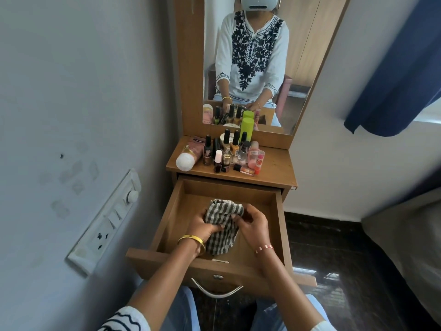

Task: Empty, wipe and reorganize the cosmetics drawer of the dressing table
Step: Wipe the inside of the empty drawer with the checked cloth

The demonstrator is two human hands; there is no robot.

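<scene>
The wooden drawer (276,211) of the dressing table is pulled out, and its inside holds only a checked grey-and-white cloth (223,211). Both hands are over the drawer on that cloth. My left hand (202,225) grips its left side, fingers curled into the fabric. My right hand (251,222) pinches its right edge. Several cosmetics (229,149) stand on the tabletop behind the drawer: nail polish bottles, a green can (247,127), a pink tube with a white cap (188,156) and small pink bottles (255,156).
A mirror (296,68) rises behind the tabletop. A wall with a switchboard (107,223) is close on the left. A blue curtain (393,80) hangs at the right, with a bed edge (405,235) below it. The drawer's metal handle (216,291) is above my knees.
</scene>
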